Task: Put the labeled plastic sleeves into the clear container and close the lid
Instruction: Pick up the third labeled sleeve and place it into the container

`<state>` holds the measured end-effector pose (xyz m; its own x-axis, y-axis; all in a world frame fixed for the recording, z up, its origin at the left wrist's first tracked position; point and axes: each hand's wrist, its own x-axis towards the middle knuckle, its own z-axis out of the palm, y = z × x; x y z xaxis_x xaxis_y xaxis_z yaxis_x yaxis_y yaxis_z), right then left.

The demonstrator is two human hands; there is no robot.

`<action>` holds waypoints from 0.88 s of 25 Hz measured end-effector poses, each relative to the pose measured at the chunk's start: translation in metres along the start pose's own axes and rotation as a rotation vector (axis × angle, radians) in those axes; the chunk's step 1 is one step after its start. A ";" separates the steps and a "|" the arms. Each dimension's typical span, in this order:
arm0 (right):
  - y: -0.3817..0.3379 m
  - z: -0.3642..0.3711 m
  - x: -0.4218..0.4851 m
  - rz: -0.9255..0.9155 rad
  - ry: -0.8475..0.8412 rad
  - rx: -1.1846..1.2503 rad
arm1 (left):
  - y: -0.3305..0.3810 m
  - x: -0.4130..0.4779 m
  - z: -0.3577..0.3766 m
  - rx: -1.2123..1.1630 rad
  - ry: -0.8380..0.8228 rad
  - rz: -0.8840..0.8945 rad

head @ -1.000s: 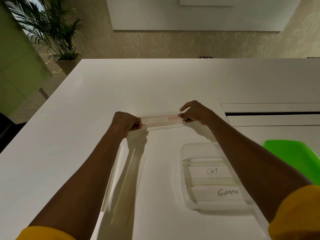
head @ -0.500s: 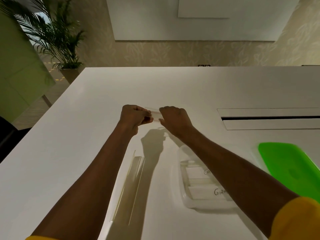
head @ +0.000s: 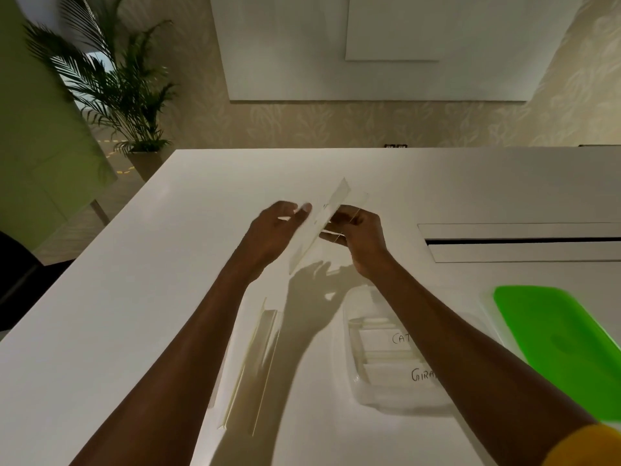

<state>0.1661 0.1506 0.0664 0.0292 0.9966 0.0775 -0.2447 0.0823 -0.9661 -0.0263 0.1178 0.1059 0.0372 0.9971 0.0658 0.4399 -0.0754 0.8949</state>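
A clear plastic sleeve (head: pixel 322 223) is held tilted above the white table (head: pixel 134 314), one end pointing up and away. My right hand (head: pixel 356 237) grips its middle from the right. My left hand (head: pixel 275 230) is at its left edge with the fingers spread and blurred; whether it touches the sleeve is unclear. The clear container (head: pixel 363 395) sits near right, partly hidden by my right forearm, with sleeves labeled "CAT" (head: pixel 400 338) and "GIRA..." (head: pixel 421 375) inside. Two or three more clear sleeves (head: pixel 255 358) lie on the table under my left forearm.
A green lid (head: pixel 564 351) lies to the right of the container. A long slot (head: pixel 524 242) is cut in the table at the right. A potted palm (head: pixel 114 95) stands beyond the table's far left corner.
The sleeve went from flat and horizontal between both hands to tilted upright. My hands moved close together, then my left hand loosened while the right kept its grip. The head view rose.
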 end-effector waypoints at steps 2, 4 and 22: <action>-0.002 -0.002 -0.007 0.024 -0.071 0.134 | -0.009 0.000 0.000 0.086 -0.192 -0.012; -0.004 -0.004 -0.013 0.047 -0.095 0.253 | -0.017 0.000 -0.001 0.071 -0.315 -0.012; -0.066 -0.099 -0.064 -0.011 -0.324 -0.197 | 0.007 -0.004 -0.023 0.301 -0.460 0.164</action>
<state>0.2767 0.0803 0.1005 -0.2848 0.9495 0.1314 -0.0539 0.1210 -0.9912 -0.0439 0.1132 0.1215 0.4836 0.8728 -0.0658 0.6290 -0.2943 0.7195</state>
